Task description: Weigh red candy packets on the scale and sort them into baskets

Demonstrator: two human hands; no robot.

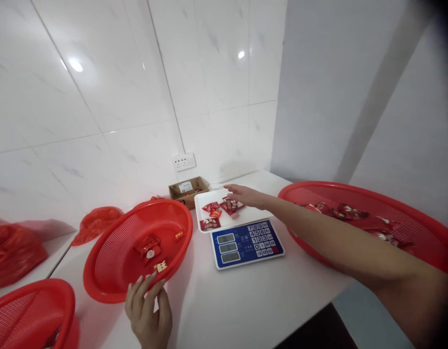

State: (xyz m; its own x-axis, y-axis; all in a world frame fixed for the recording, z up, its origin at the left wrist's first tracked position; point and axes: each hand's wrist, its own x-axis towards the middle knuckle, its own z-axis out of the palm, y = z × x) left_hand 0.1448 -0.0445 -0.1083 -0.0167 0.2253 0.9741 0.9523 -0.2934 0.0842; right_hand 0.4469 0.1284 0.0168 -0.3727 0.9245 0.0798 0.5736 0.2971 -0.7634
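Observation:
My right hand [248, 197] reaches over the white pan [202, 203] of the scale, its fingers stretched out above several red snack packets [210, 223]. The fingertips partly cover the packets beneath, and I cannot tell whether they touch. In front of the pan is the scale's blue keypad and display panel [246, 245]. At the near rim of a red mesh basket [100, 271] is my left hand [149, 310], its fingers bent and apart with nothing visible in them. Inside that basket lie a few red packets [149, 248].
A large red basket [318, 186] of packets stands at the right, under my right forearm. Another red basket [64, 295] is at the lower left. Red plastic bags [100, 223] and a small cardboard box [178, 194] lie along the tiled wall, below a socket [184, 162].

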